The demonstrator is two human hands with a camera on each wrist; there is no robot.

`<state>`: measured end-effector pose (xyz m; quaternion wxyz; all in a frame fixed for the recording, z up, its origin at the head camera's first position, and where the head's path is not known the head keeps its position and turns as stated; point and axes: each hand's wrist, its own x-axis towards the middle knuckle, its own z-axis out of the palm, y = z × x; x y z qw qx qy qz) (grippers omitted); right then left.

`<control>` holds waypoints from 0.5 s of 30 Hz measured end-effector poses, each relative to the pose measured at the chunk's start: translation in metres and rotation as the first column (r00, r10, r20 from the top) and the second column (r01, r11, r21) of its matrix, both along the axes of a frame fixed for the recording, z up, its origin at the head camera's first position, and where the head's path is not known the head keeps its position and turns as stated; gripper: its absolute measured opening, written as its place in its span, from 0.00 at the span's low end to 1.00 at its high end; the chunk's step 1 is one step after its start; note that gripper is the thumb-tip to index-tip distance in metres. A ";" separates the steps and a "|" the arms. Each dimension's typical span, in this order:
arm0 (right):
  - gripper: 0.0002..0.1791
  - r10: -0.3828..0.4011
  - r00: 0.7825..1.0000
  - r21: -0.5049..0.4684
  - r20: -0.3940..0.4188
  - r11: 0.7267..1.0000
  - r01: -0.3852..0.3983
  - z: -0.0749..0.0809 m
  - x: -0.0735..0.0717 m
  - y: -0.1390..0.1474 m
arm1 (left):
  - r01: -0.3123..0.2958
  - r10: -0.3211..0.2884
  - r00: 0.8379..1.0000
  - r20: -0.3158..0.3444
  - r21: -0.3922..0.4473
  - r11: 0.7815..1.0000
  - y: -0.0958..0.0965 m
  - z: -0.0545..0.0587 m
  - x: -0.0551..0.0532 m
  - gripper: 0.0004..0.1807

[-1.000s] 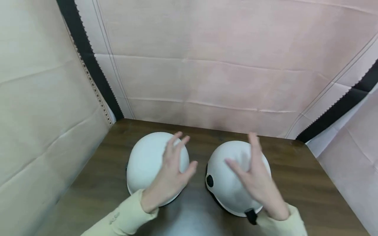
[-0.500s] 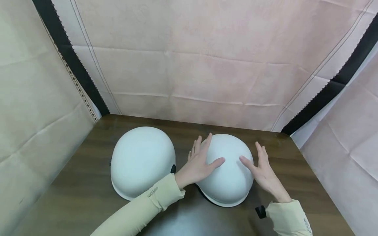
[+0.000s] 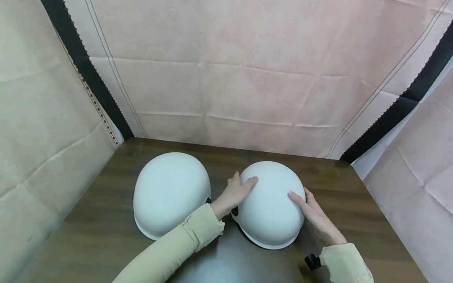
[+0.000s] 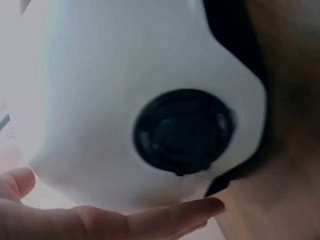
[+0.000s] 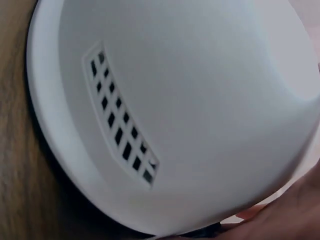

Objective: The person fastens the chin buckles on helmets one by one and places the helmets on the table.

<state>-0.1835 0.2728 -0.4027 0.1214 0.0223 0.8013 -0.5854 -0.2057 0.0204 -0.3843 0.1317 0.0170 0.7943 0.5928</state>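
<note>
Two white hard-shell helmets sit dome-up on the wooden table. Both hands are at the right-hand helmet (image 3: 272,210). My left hand (image 3: 231,194) holds its left side, thumb on the dome and fingers down the side. On its right side, my right hand (image 3: 318,218) grips with the thumb on the shell and fingers passing behind. In the left wrist view, a round black disc (image 4: 185,132) shows on the shell, with the fingers (image 4: 145,225) along it. A grid vent (image 5: 122,122) appears in the right wrist view above the shell's rim. The second helmet (image 3: 170,192) stands left, partly behind my left sleeve.
The brown table (image 3: 354,204) is bounded by a pale fabric wall (image 3: 226,78) at the back and similar walls at both sides. Black strips (image 3: 85,67) run down the corners. A small black piece (image 3: 312,261) sits at my right cuff.
The hands moved from hovering above, one near each helmet, to both sides of the right-hand helmet, then closed in on it. The head view shifted slightly. Both helmets remain on the table.
</note>
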 end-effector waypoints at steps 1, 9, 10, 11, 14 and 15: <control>0.51 -0.001 1.000 0.002 0.002 1.000 0.001 0.000 0.000 0.000 | -0.008 0.008 1.000 0.027 0.008 1.000 0.000 -0.001 0.000 0.50; 0.47 -0.019 1.000 -0.002 -0.021 1.000 0.019 -0.001 0.001 -0.006 | 0.030 -0.030 0.999 0.011 -0.038 0.999 0.007 -0.005 -0.002 0.51; 0.48 -0.026 0.999 0.001 -0.025 1.000 0.026 0.000 0.000 -0.007 | 0.025 -0.025 1.000 0.003 -0.047 0.999 0.007 -0.004 -0.002 0.50; 0.48 -0.034 0.999 0.000 -0.028 0.999 0.034 0.000 0.000 -0.009 | 0.020 -0.020 1.000 -0.002 -0.053 0.998 0.007 -0.003 -0.001 0.50; 0.48 -0.057 0.998 -0.005 -0.031 0.998 0.057 0.004 0.000 -0.012 | 0.004 -0.005 1.000 -0.011 -0.060 0.998 0.008 0.001 -0.001 0.49; 0.48 -0.064 0.997 -0.007 -0.031 0.998 0.064 0.006 0.000 -0.012 | 0.000 -0.001 1.000 -0.013 -0.060 0.998 0.009 0.003 -0.001 0.49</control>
